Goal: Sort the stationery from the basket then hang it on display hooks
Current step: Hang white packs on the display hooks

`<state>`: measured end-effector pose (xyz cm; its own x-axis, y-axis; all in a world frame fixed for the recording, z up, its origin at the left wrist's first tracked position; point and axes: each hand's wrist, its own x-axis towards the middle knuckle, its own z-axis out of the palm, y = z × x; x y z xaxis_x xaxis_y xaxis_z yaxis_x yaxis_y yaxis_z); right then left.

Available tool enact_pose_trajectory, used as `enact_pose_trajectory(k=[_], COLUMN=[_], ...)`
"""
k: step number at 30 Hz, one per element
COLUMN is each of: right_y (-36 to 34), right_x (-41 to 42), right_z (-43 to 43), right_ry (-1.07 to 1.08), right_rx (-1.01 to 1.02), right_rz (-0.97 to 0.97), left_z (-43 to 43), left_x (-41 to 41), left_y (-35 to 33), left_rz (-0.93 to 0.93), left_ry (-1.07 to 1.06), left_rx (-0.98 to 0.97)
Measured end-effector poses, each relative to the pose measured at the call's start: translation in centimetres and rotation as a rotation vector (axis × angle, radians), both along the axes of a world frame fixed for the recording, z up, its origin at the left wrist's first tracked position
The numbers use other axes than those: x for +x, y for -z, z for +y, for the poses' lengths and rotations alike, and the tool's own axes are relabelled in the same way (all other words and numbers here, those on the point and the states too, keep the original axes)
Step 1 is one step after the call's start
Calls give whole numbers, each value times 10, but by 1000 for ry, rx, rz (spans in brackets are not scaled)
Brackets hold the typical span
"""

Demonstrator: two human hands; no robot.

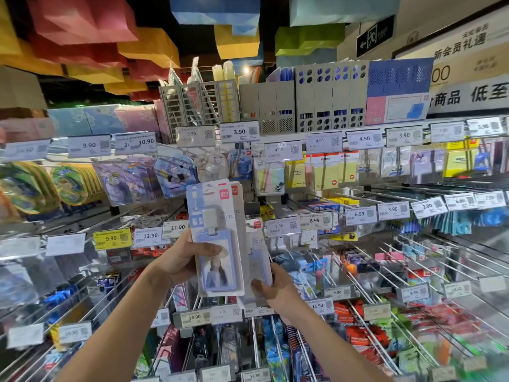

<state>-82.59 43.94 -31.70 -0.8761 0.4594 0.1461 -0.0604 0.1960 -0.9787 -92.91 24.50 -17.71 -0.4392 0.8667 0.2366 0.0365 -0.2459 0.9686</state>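
Gripping a badge-holder pack up in front of the middle of the display rack, the left hand has its thumb curled across the clear blister and its fingers tucked behind. The pack is a tall pale-blue card with a red logo at its top corner, and a lavender card sleeve inside shows a printed portrait. A second backing card peeks out just behind it, touching, with its own red logo. Down at the lower right, the right hand pinches a third pack, thumb on its bottom edge; this one overlaps behind the front pack. That is three red logos, so three packs across two hands. Behind them the rack is crowded: long metal hooks jut out towards the camera, white price tags line the rails, and one yellow price tag sits at the left. Sticky-note packs hang above right, and grey file boxes stand along the top edge.
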Motion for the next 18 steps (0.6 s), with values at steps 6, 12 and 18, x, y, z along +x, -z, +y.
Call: enact_pose_trajectory(k=[6, 12, 18], right_y=[-18, -23, -14], right_x=[-20, -37, -37], right_z=[7, 15, 24], right_ry=[111, 224, 313], right_rx=[88, 95, 232], right_rz=[-180, -196, -296], left_z=[0, 0, 2], left_x=[-7, -9, -12], left_y=[4, 4, 7], left_rz=[8, 20, 69], left_ry=[10, 2, 18], left_rx=[12, 5, -34])
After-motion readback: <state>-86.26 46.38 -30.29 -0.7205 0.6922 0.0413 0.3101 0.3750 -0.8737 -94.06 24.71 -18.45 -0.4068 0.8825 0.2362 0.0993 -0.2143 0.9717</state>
